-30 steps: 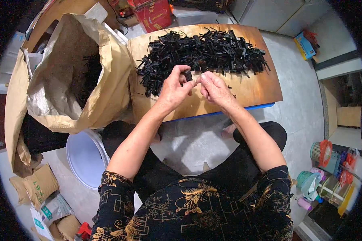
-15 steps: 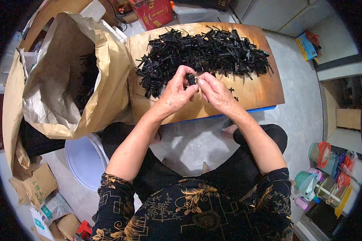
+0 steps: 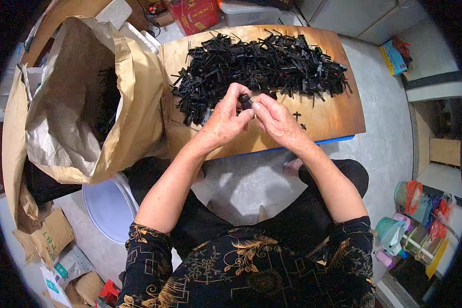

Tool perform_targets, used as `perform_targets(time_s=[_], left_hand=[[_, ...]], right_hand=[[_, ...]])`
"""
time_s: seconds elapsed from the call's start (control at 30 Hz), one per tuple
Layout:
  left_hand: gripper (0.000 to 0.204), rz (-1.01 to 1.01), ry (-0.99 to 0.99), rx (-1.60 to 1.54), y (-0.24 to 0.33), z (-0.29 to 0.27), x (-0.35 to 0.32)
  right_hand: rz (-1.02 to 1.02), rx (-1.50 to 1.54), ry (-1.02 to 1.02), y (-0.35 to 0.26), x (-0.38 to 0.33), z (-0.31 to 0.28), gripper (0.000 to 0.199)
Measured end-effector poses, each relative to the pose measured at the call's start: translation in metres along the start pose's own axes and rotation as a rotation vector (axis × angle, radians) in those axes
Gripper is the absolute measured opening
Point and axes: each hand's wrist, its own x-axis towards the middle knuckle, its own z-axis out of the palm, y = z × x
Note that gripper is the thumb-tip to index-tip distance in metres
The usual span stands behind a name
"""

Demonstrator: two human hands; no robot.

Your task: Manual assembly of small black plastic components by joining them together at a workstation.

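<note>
1. 2 bare hands meet above the near edge of 1 wooden board (image 3: pixel 339 115); the left hand (image 3: pixel 223 120) and the right hand (image 3: pixel 274 120) face each other, fingertips almost touching.
2. Both pinch 1 small black plastic piece (image 3: pixel 245 97) between thumbs and forefingers, so each grip is narrow and closed on that piece, held just above the board.
3. Behind the hands, 1 big heap of black plastic pieces (image 3: pixel 262 66) spreads across the far half of the board; the pieces are too many and too tangled to count.
4. 2 stray black pieces (image 3: pixel 299 119) lie apart from the heap, just right of the right hand.
5. 1 large brown paper sack (image 3: pixel 133 102) stands open at the left, leaning against the board's left edge, with dark pieces showing inside.
6. 1 pale round stool (image 3: pixel 108 205) sits on the floor below the sack.
7. 1 red box (image 3: pixel 195 13) stands beyond the board's far edge.
</note>
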Motion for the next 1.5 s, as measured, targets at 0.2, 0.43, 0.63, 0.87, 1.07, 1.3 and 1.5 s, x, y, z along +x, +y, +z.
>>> perform_targets(time_s=[0.2, 0.43, 0.63, 0.87, 1.07, 1.3, 1.5], left_hand=[[0.028, 0.133, 0.154, 0.275, -0.014, 0.008, -0.003], [0.034, 0.152, 0.214, 0.426, -0.007, 0.012, -0.003], [0.027, -0.071, 0.208, -0.297, 0.012, -0.001, 0.0], [0.033, -0.057, 0.049, -0.926, 0.021, -0.005, -0.007], [0.039, -0.097, -0.043, -0.671, 0.013, 0.002, -0.013], [0.036, -0.043, -0.335, -0.753, 0.025, 0.012, -0.017], [0.038, -0.051, -0.249, -0.608, 0.031, 0.015, -0.021]], right_hand=[[-0.076, -0.122, 0.066, 0.015, 0.004, 0.008, 0.017], [-0.213, -0.111, 0.175, 0.027, 0.01, 0.016, 0.021], [-0.106, 0.257, 0.129, 0.0, 0.01, 0.007, 0.023], [-0.021, 0.548, 0.023, 0.002, -0.005, -0.011, 0.017], [-0.074, 0.478, 0.027, 0.0, -0.011, -0.014, 0.013], [-0.038, 0.505, -0.108, -0.007, -0.02, -0.029, 0.022], [-0.018, 0.413, -0.103, -0.008, -0.022, -0.031, 0.021]])
